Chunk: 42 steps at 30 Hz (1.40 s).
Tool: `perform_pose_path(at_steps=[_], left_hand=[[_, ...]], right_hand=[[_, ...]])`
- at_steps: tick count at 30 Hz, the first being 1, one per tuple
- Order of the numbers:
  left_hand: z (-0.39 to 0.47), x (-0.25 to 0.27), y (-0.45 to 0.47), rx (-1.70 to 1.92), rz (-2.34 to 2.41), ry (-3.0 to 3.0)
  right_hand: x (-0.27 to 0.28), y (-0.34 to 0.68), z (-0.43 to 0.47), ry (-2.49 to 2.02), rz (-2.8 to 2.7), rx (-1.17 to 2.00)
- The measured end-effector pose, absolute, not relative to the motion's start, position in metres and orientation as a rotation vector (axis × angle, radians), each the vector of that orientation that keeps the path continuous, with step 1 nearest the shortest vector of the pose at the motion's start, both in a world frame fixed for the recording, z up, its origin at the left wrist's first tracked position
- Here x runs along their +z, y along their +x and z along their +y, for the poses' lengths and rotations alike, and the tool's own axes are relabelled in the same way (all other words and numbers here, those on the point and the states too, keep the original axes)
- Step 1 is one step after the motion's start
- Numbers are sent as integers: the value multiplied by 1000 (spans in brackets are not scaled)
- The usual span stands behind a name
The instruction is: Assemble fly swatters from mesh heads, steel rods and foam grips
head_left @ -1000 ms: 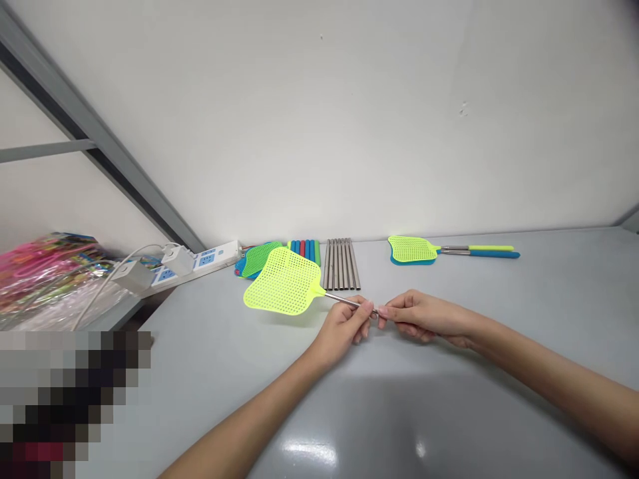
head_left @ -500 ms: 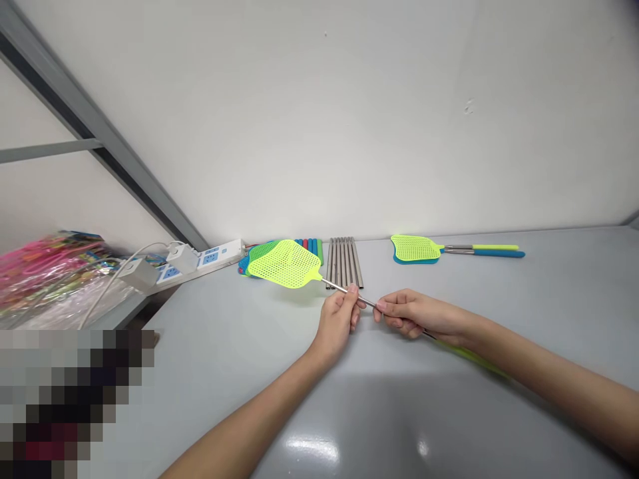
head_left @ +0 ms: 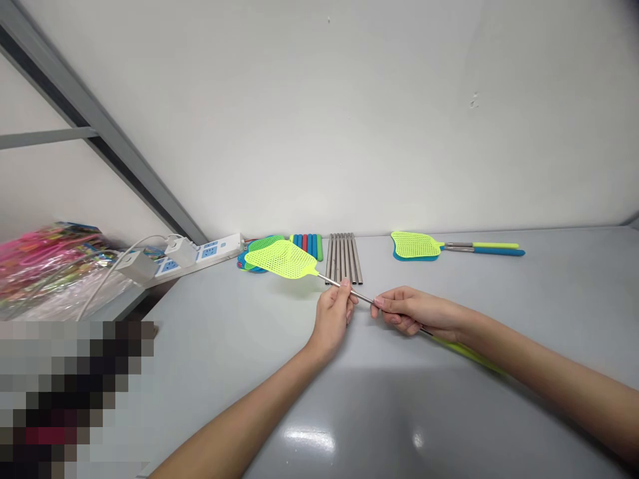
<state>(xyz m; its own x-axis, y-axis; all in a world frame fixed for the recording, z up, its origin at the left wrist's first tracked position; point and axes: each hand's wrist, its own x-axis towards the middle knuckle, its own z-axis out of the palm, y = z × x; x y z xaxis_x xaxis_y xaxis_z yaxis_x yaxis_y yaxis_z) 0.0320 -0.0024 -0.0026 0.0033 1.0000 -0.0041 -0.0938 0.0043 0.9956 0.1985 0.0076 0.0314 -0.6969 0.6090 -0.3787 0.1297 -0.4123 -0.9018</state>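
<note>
A yellow-green fly swatter is held above the table, its perforated head pointing left and its metal rod slanting down to the right. My left hand is closed around the rod not far from the head. Farther along the same rod, my right hand pinches it between thumb and fingers. The yellow-green handle runs out beneath my right forearm, partly hidden by it. Behind my left hand lie several metal tubes side by side.
Several coloured handle grips and a pile of swatter heads lie by the wall. Two swatters, one yellow-green over one blue, lie at the right. A power strip with plugged-in chargers and plastic-wrapped goods are at left.
My left hand and the swatter head have shifted slightly left and up in the view. Both hands keep hold of the rod; the view itself has moved a little.
</note>
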Motion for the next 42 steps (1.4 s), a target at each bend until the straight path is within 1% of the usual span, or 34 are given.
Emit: perform_pose_path(at_steps=[30,35,42], left_hand=[[2,0,27,1335,1202,1099],[0,-1,27,1326,1200,1121],[0,2,26,1411,1184,1064]], right_hand=[[33,203,11,-1026,-1520,2192],[34,205,13,-1002,-1491,2248],[35,208,12,-1010,-1514,2249]])
